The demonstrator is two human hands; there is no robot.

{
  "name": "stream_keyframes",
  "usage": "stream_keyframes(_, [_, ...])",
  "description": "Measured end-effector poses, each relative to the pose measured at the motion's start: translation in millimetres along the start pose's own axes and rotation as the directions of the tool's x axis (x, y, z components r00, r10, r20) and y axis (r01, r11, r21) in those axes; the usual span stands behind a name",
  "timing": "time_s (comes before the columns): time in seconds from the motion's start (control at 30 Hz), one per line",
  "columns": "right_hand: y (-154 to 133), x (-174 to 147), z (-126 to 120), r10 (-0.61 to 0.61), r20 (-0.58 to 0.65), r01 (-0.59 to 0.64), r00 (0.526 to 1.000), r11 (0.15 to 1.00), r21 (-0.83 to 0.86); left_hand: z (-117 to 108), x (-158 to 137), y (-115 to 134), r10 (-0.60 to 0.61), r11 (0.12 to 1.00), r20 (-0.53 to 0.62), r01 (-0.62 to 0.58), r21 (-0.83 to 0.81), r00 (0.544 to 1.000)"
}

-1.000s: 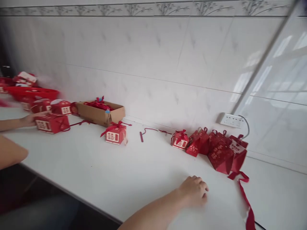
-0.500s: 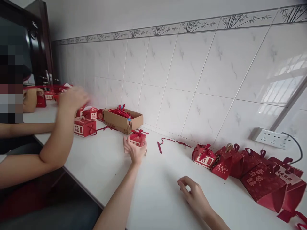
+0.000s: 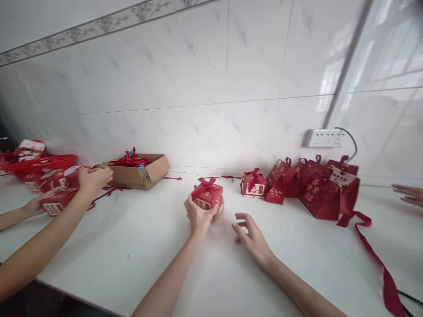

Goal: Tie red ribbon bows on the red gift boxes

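Gripping the red gift box, the left hand has brought it away from the cardboard carton, beside which it stood half a second earlier; the two are now well apart. A co-worker's hand has come into view at the right edge. The gift box is upright, held between the left thumb and fingers; whether its base touches the white table cannot be told. The right hand is empty, fingers parted and loosely curled, just right of the gift box without contact. Labelling: characters on the held box are partly covered and blurred, hence illegible. A second ribboned box near the wall carries a pale printed panel; the red bags beside it bear pale lettering, too blurred to read.
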State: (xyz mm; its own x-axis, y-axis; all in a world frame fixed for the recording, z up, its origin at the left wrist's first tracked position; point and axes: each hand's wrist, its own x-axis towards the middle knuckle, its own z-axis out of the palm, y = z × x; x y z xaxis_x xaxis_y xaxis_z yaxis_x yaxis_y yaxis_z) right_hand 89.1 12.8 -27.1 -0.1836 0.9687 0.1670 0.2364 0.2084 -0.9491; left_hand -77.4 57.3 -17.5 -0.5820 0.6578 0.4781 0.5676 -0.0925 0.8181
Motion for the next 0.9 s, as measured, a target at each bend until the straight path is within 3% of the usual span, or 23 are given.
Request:
stream_keyframes(0.1, [-4.2, -0.7, -5.9, -0.097, -0.138, 0.114, 0.986, 0.986, 0.118, 27.5, -47.6, 33.7, 0.015, 0.987, 0.098, 0.001, -0.159, 0.995])
stream_keyframes(0.2, [-4.9, 4.6, -20.9, -0.087, -0.199, 0.134, 0.976, 0.963, 0.234, 32.3, -76.1, 47.1, 0.071, 0.97, 0.348, 0.018, -0.244, 0.935])
stream_keyframes(0.3, [2.0, 17.2, -44.2, 0.038, -0.259, 0.062, 0.965, 0.927, 0.369, 21.3, -79.1, 41.5, 0.33, 0.931, 0.573, -0.158, -0.33, 0.75])
stream_keyframes(0.37, [9.4, 26.6, -59.8, 0.038, -0.297, 0.07, 0.954, 0.936, 0.344, 15.4, -73.6, 34.9, 0.411, 0.905, 0.666, -0.187, -0.383, 0.623])
stream_keyframes(0.47, [17.7, 36.5, -77.2, -0.042, -0.356, 0.13, 0.933, 0.965, 0.227, 14.3, -66.0, 29.8, 0.447, 0.889, 0.713, -0.185, -0.418, 0.54])
stream_keyframes(0.53, [17.8, 38.3, -86.2, -0.07, -0.34, 0.147, 0.938, 0.968, 0.205, 15.2, -61.6, 29.3, 0.489, 0.869, 0.688, -0.226, -0.441, 0.536])
stream_keyframes(0.57, [16.1, 37.9, -90.7, -0.086, -0.308, 0.153, 0.947, 0.968, 0.199, 15.1, -58.5, 29.4, 0.509, 0.856, 0.652, -0.251, -0.451, 0.562])
stream_keyframes(0.6, [13.4, 36.6, -95.5, -0.106, -0.261, 0.159, 0.959, 0.969, 0.19, 14.4, -54.3, 29.5, 0.517, 0.847, 0.588, -0.274, -0.455, 0.622])
stream_keyframes(0.67, [6.4, 32.7, -105.5, -0.148, -0.118, 0.168, 0.982, 0.969, 0.181, 11.7, -43.0, 29.4, 0.471, 0.844, 0.363, -0.292, -0.45, 0.804])
stream_keyframes(0.7, [2.5, 30.4, -109.9, -0.158, -0.028, 0.161, 0.987, 0.968, 0.191, 10.2, -36.9, 29.5, 0.422, 0.846, 0.245, -0.283, -0.451, 0.873])
stream_keyframes(0.73, [-1.3, 28.1, -113.3, -0.159, 0.06, 0.143, 0.985, 0.968, 0.208, 8.9, -31.4, 29.8, 0.374, 0.845, 0.163, -0.263, -0.466, 0.913])
stream_keyframes(0.8, [-8.6, 23.7, -115.7, -0.154, 0.202, 0.101, 0.967, 0.963, 0.25, 7.7, -25.0, 31.4, 0.337, 0.823, 0.19, -0.19, -0.535, 0.922])
stream_keyframes(0.83, [-12.1, 21.7, -114.3, -0.154, 0.242, 0.087, 0.958, 0.96, 0.265, 7.8, -25.1, 32.7, 0.347, 0.81, 0.281, -0.135, -0.571, 0.895])
stream_keyframes(0.9, [-18.9, 17.5, -107.8, -0.173, 0.26, 0.101, 0.95, 0.958, 0.269, 9.1, -31.3, 35.9, 0.372, 0.796, 0.484, -0.005, -0.605, 0.792])
